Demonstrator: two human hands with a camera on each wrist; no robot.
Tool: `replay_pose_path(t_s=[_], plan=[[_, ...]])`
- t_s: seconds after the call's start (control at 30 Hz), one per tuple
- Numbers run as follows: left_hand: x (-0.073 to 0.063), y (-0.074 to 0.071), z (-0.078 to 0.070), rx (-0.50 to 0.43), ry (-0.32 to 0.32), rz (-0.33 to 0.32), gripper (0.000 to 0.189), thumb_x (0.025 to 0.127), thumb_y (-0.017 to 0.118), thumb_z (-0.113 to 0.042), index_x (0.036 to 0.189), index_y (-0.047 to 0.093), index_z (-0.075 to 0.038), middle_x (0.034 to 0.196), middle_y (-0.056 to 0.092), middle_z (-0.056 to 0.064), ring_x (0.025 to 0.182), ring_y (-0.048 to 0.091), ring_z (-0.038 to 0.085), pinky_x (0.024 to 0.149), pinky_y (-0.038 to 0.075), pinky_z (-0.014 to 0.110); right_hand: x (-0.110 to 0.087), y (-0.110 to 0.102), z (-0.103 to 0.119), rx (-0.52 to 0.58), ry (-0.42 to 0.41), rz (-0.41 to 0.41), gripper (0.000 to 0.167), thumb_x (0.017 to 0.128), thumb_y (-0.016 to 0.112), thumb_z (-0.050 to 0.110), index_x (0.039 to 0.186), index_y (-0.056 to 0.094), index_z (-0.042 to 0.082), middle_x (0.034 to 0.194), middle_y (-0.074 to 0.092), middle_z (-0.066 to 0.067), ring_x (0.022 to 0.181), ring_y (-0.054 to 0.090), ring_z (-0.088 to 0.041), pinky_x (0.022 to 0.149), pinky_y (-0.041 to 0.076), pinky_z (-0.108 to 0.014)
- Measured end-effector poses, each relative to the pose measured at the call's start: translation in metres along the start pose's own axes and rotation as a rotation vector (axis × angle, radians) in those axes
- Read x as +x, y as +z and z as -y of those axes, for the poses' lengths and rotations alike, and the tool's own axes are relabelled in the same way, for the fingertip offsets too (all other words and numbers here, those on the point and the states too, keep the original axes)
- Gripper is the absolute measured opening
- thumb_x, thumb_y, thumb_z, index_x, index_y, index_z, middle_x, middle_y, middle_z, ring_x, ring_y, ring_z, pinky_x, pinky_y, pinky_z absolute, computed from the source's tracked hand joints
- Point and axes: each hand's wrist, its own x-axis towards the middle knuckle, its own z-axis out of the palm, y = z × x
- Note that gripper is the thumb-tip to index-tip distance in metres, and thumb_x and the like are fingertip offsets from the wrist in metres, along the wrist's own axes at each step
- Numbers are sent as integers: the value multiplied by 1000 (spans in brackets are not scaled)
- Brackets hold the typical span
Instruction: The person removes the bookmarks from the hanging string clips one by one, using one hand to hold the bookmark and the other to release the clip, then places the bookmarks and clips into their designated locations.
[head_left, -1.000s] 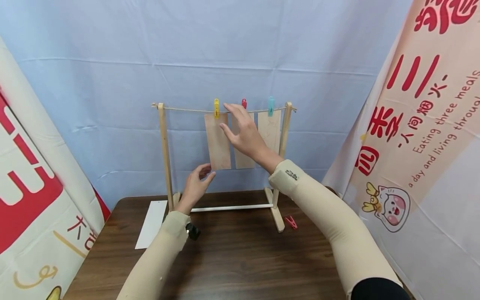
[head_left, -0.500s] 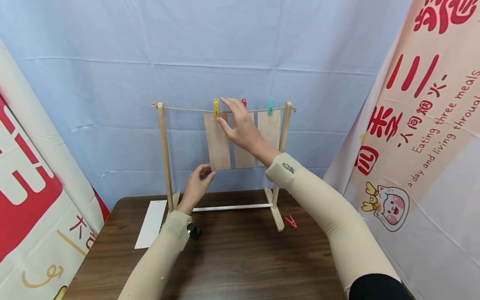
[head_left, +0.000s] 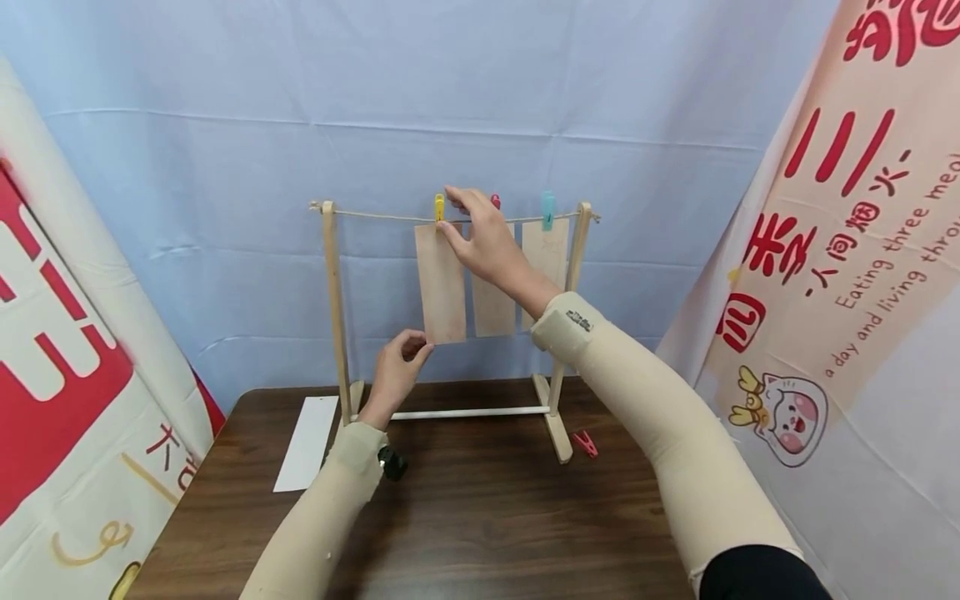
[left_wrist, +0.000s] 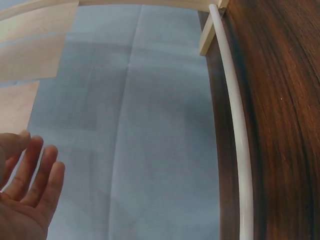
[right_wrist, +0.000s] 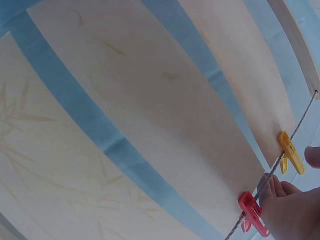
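A wooden card point(head_left: 440, 283) hangs from the rack's string by a yellow clothespin point(head_left: 439, 207). The left hand point(head_left: 393, 371) pinches this card's lower left corner between thumb and forefinger; its other fingers point(left_wrist: 47, 170) spread apart in the left wrist view. Beside the yellow clothespin is the right hand point(head_left: 487, 246), thumb near the card's top edge and forefinger close to the clothespin's upper end. In the right wrist view a gap shows between a fingertip and the yellow clothespin point(right_wrist: 291, 152). A red clothespin point(right_wrist: 252, 214) sits near the hand's back edge.
Two more cards hang to the right, under the red and blue point(head_left: 548, 210) clothespins. The wooden rack point(head_left: 335, 308) has a white lower bar point(head_left: 472, 412). A white card point(head_left: 306, 443) lies left on the brown table point(head_left: 480, 533), a pink clothespin point(head_left: 586, 444) right.
The right hand has moved up and left, closer to the yellow clothespin. The left hand has stayed at the card's corner. The view has shifted slightly.
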Motion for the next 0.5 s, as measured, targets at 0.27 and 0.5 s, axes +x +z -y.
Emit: replay_pose_path(t_s=[0.27, 0.5], plan=[[2, 3, -6, -21, 14, -13, 20, 103, 76, -17, 118, 75, -5, 110, 78, 14, 103, 74, 30, 96, 59, 47, 8, -3, 0, 35, 74, 23, 51, 109, 64, 15, 153, 50, -7, 140, 60, -22, 130, 59, -31, 112, 49, -34], [1, 3, -7, -47, 18, -19, 19, 102, 77, -16, 116, 75, -4, 108, 79, 14, 101, 75, 30, 94, 59, 47, 11, -1, 3, 44, 97, 43, 50, 110, 65, 16, 153, 52, -5, 131, 65, -17, 123, 63, -27, 106, 52, -30]])
